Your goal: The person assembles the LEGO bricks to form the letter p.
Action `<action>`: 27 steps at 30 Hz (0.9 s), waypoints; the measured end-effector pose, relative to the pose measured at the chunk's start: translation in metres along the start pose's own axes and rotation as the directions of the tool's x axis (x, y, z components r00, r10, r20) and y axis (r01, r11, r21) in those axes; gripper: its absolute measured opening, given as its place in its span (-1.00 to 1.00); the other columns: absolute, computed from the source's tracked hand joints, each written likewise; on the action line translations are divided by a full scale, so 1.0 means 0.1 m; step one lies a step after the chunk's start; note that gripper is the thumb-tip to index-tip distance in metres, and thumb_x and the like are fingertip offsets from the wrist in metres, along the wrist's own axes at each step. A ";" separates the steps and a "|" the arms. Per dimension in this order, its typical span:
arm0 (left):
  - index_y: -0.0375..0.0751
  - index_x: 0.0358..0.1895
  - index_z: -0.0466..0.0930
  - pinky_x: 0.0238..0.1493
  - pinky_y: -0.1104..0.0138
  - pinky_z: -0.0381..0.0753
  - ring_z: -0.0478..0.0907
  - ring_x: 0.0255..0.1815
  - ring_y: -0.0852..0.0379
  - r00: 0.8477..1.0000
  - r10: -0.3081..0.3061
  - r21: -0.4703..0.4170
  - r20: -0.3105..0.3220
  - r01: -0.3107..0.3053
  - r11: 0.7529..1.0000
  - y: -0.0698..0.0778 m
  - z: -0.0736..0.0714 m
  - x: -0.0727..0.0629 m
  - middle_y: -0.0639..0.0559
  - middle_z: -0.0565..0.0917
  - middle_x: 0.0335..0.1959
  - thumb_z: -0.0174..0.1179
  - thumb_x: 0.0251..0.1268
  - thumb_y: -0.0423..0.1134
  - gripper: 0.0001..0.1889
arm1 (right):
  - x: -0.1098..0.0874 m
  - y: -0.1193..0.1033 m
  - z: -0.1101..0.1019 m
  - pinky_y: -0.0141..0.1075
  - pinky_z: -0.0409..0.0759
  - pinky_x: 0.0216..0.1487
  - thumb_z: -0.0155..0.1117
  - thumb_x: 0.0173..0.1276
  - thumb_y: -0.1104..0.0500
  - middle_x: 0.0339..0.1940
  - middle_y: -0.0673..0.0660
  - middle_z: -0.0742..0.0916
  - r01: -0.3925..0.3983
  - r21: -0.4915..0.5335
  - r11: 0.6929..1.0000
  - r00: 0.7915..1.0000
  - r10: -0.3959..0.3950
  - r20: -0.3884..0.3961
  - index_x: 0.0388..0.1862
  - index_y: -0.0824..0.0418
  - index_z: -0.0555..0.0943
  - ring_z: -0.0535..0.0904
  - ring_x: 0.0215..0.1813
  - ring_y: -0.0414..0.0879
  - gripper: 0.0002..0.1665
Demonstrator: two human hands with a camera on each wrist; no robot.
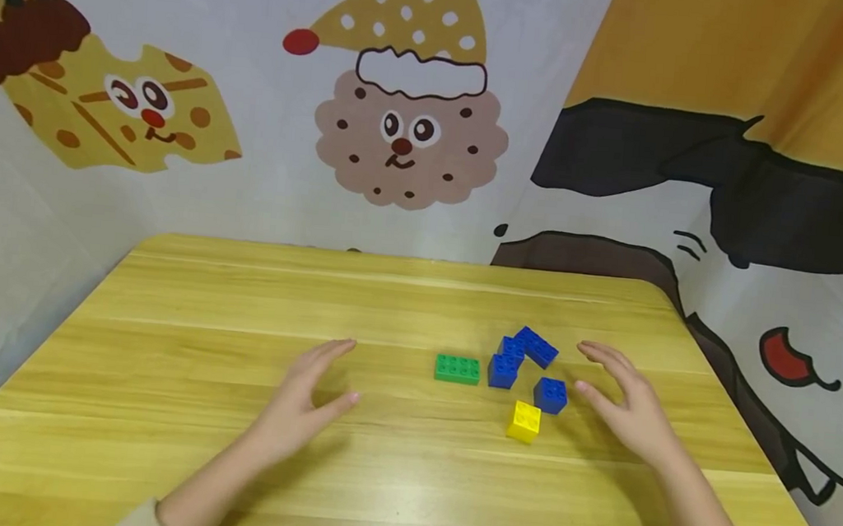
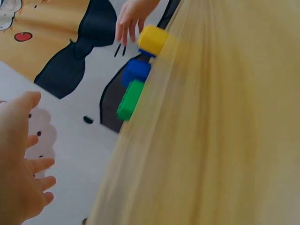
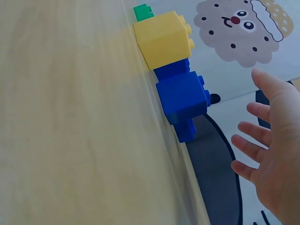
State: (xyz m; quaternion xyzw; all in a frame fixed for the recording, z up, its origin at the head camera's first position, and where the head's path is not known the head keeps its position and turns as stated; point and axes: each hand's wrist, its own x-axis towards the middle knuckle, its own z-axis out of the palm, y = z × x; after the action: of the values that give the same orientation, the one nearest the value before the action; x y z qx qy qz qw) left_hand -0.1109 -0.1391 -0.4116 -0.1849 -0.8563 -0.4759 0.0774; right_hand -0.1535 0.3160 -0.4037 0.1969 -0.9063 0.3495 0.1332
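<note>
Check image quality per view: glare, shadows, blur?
Head: pale glare on the table at lower middle, soft shadows near left hand and right hand; left wrist: table grain smeared into streaks, yellow block soft-edged; right wrist: table grain soft and washed out, yellowish haze on it beside the yellow block.

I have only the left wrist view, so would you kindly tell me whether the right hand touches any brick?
Observer: No, the head view shows a gap between the right hand and the nearest blue brick.
Operator: Thank you; does the green brick touch the blue brick beside it?
Observer: No, a strip of the table shows between them.
Operator: How many studs top the green brick?
Observer: Eight, in two rows of four.
</note>
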 end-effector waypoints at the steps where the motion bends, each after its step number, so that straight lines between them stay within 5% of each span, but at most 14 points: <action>1: -0.16 0.51 0.28 0.34 -0.39 0.13 0.18 0.49 -0.33 1.000 -0.008 -0.019 0.003 0.008 1.000 0.01 0.03 0.00 -0.25 0.31 0.50 0.36 0.31 -0.20 -0.27 | 0.00 0.01 0.01 -0.12 0.33 0.39 0.31 0.44 0.27 0.41 0.27 0.50 0.001 0.006 1.000 1.000 -0.001 -0.006 0.42 0.24 0.46 0.36 0.36 -0.26 -0.41; 5: -0.16 0.49 0.32 0.35 -0.36 0.16 0.21 0.49 -0.32 0.999 -0.040 -0.093 0.019 0.041 0.995 0.05 0.15 0.00 -0.26 0.32 0.49 0.39 0.28 -0.20 -0.27 | -0.02 0.04 0.06 -0.59 0.26 0.21 0.31 0.43 0.32 0.35 0.24 0.56 0.004 0.038 0.999 1.000 -0.003 -0.016 0.40 0.25 0.48 0.38 0.22 -0.45 -0.43; 12: -0.14 0.46 0.38 0.41 -0.28 0.14 0.24 0.49 -0.23 0.994 -0.092 -0.211 0.064 0.104 0.972 0.10 0.33 0.02 -0.09 0.40 0.46 0.43 0.22 -0.22 -0.28 | -0.04 0.08 0.13 -0.58 0.35 0.17 0.33 0.39 0.37 0.28 0.26 0.61 -0.003 0.124 0.992 1.000 0.002 0.010 0.36 0.27 0.51 0.47 0.16 -0.40 -0.44; 21: -0.22 0.39 0.45 0.40 -0.23 0.21 0.32 0.45 -0.19 0.992 -0.049 -0.279 0.115 0.080 0.957 0.15 0.57 0.06 -0.02 0.51 0.37 0.45 0.20 -0.22 -0.33 | -0.08 0.13 0.21 -0.50 0.51 0.09 0.40 0.34 0.33 0.16 0.27 0.67 -0.049 0.173 0.984 0.997 0.039 0.064 0.34 0.23 0.54 0.60 0.09 -0.22 -0.42; 27: -0.23 0.36 0.47 0.42 -0.20 0.22 0.35 0.43 -0.15 0.986 -0.034 -0.311 0.162 0.084 0.947 0.19 0.74 0.11 -0.01 0.55 0.32 0.44 0.21 -0.23 -0.37 | -0.08 0.16 0.23 -0.48 0.55 0.05 0.40 0.35 0.32 0.17 0.29 0.68 -0.079 0.211 0.974 0.993 0.060 0.098 0.34 0.26 0.53 0.61 0.07 -0.28 -0.43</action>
State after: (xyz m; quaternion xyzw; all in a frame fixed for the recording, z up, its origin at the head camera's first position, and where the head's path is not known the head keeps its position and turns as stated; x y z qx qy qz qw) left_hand -0.1109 -0.0649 -0.4329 -0.2054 -0.7773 -0.5936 -0.0343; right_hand -0.1559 0.3130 -0.4321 0.1940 -0.8747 0.4403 0.0576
